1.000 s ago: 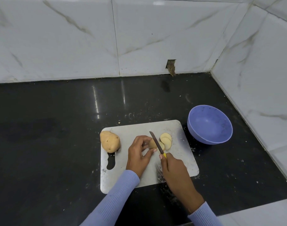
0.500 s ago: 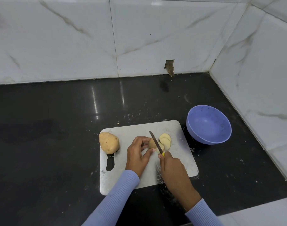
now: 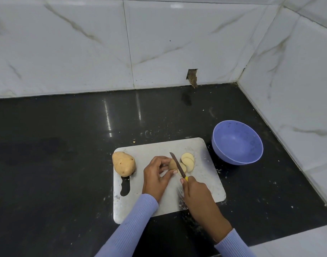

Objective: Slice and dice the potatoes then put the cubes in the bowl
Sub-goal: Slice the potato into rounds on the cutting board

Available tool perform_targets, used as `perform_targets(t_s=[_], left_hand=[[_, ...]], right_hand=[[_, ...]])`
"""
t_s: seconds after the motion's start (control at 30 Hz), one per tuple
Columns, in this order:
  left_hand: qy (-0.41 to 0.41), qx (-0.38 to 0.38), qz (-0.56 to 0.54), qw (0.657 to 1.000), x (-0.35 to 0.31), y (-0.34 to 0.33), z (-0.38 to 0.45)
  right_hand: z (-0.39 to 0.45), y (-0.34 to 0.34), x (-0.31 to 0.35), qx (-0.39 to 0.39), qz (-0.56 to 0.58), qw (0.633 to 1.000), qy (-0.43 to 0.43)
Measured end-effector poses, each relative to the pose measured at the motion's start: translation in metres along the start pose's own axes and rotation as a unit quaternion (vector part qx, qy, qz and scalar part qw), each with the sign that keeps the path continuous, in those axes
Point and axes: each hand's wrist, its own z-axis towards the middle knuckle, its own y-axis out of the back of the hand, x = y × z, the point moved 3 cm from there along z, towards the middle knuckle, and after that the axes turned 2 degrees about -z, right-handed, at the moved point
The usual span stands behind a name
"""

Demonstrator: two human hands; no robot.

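Pinning the half-cut potato (image 3: 172, 164) on the cutting board (image 3: 159, 206), the left hand (image 3: 156, 178) is keeping its fingers (image 3: 163, 160) clamped clear of the knife (image 3: 177, 165), whose handle the right hand (image 3: 198, 195) is gripping. Slices (image 3: 187, 161) are lying beside it; the bowl (image 3: 237, 142) is waiting nearby on the table (image 3: 57, 154).

Home kitchen corner, black stone counter (image 3: 66, 145), marble-look wall tiles (image 3: 66, 52), cutting board (image 3: 205, 175)
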Motion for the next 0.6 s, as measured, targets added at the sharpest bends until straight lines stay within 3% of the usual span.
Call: perform_targets(t_s=[0.47, 0.6], left_hand=[[0.025, 0.036, -0.034, 0.998, -0.004, 0.014, 0.005], [0.054, 0.014, -0.045, 0.997, -0.007, 0.019, 0.005]], right_hand=[[0.009, 0.002, 0.008, 0.021, -0.003, 1.000, 0.017], [0.006, 0.000, 0.013, 0.001, -0.021, 0.999, 0.036]])
